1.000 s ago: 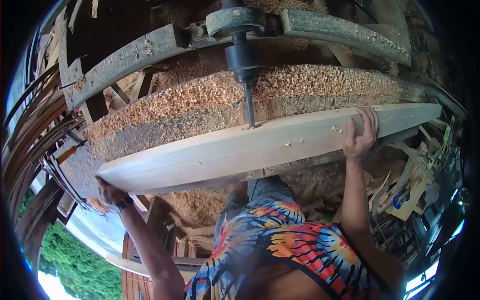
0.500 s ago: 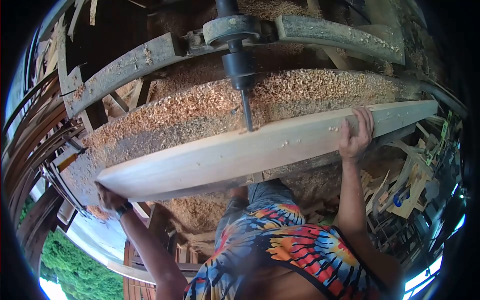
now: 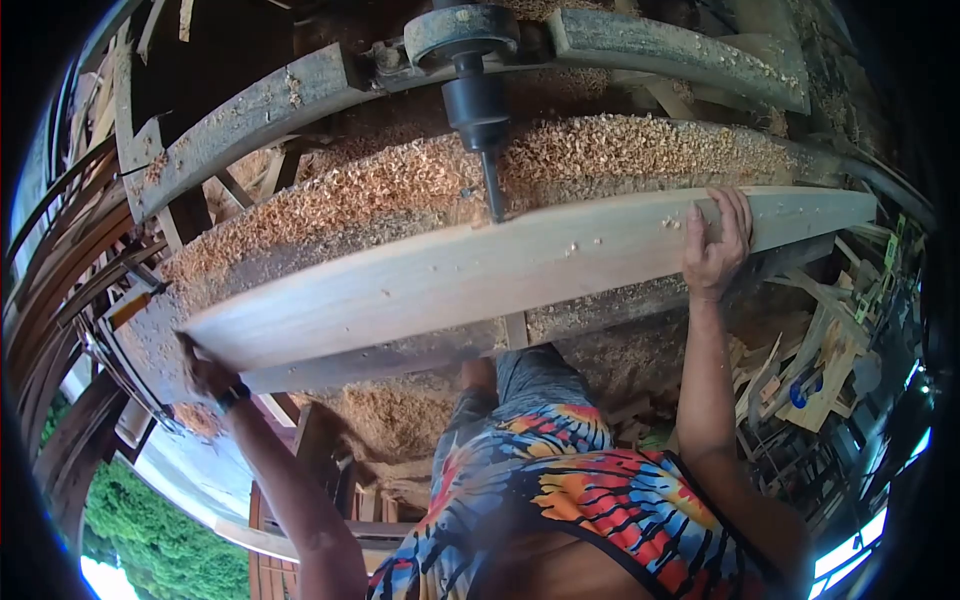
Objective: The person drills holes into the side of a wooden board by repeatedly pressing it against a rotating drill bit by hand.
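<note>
A long pale wooden board [image 3: 450, 285] lies across a shaving-strewn worktable [image 3: 420, 365]. My left hand [image 3: 212, 372] grips its left end, fingers curled round the corner and partly hidden. Toward the right, my right hand [image 3: 718, 250] holds the board, fingers over the far edge and thumb on the top face. Between the hands, a drill bit [image 3: 491, 190] in a dark chuck [image 3: 475, 110] meets the board's far edge; its tip is hard to make out there.
Curled wood shavings [image 3: 640, 145] are heaped behind the board. A curved timber beam [image 3: 680, 70] spans the back. At left is an orange-handled clamp [image 3: 130, 305]. Wood scraps [image 3: 820, 385] pile up at right, and more shavings [image 3: 395, 420] cover the floor.
The board and both hands sit higher in view, farther from my body. The chuck, bit and table also appear higher. Both hands keep their hold, and the bit stays at the far edge.
</note>
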The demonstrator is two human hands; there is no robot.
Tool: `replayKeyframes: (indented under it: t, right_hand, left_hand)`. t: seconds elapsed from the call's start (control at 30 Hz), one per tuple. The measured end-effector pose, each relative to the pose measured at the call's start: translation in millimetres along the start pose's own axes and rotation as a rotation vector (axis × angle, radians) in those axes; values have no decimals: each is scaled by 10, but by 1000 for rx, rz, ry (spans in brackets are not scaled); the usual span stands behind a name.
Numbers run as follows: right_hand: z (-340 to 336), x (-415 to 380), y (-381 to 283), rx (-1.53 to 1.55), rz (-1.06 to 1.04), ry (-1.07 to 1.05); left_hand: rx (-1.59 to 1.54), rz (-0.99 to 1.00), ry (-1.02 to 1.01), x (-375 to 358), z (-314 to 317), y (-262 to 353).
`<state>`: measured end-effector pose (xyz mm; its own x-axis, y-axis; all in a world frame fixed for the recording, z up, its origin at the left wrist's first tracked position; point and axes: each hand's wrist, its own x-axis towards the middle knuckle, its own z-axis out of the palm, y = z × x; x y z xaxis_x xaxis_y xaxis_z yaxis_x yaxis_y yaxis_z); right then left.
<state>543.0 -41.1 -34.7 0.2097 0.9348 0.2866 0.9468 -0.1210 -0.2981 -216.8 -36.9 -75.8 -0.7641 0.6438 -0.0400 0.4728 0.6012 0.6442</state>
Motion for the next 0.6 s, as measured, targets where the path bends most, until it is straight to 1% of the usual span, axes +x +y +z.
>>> replayKeyframes:
  t: [0.03,0.1,0.17,0.23,0.33,0.4,0.47,0.53,0.6]
  right_hand:
    - [-48,-99,5,2,2,-15]
    - [-137,-230,12,2,-9,-39]
    - [-178,-287,17,8,-36,-60]
    - [-164,-275,31,6,-31,-63]
    - [-103,-210,17,10,-29,-48]
    - [-91,-171,14,5,-28,-41]
    - [-79,-156,0,1,-23,-38]
    - [-77,-128,-31,-1,-17,-38]
    - [-54,-81,-41,-5,-14,-27]
  left_hand:
    - [-174,-156,33,-161,-74,4]
    - [-683,-502,52,-501,-224,38]
    - [-701,-483,17,-522,-336,-197]
    - [-735,-436,-12,-543,-332,-190]
    - [-581,-408,-30,-303,-263,-157]
    - [-435,-344,-3,-312,-199,-83]
    - [-404,-309,16,-309,-171,-64]
    - [-493,-300,25,-202,-165,-197]
    - [-508,-249,15,-85,-106,-286]
